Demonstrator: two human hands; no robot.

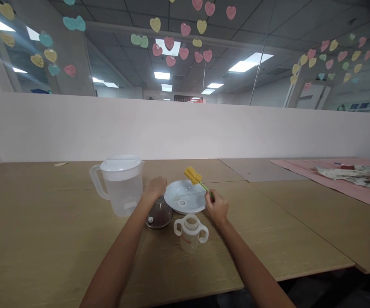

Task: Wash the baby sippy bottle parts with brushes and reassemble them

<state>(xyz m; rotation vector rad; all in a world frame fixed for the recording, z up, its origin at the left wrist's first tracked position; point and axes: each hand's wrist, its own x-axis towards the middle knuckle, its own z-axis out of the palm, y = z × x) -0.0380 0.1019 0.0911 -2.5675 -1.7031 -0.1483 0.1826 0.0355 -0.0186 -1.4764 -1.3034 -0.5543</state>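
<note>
So my right grip [217, 206] is pinching the brush [193, 175] by its green stick, sponge end up and off to the left of that grip, over the bowl [172, 190]. Looks like the brush-in-hand step to me; next move probably calls for a steady pinch, minding the bottle [189, 241] nearer me. Left grip [156, 187] is at the dark dome [161, 214], can't tell if it's clutching it.

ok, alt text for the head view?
A person's right-hand grip holds a yellow sponge brush by its green stick at a white basin; left-hand grip is by the top of a dark translucent dome. An open two-handled bottle stands in front, a lidded pitcher to the left, on a table.
</note>
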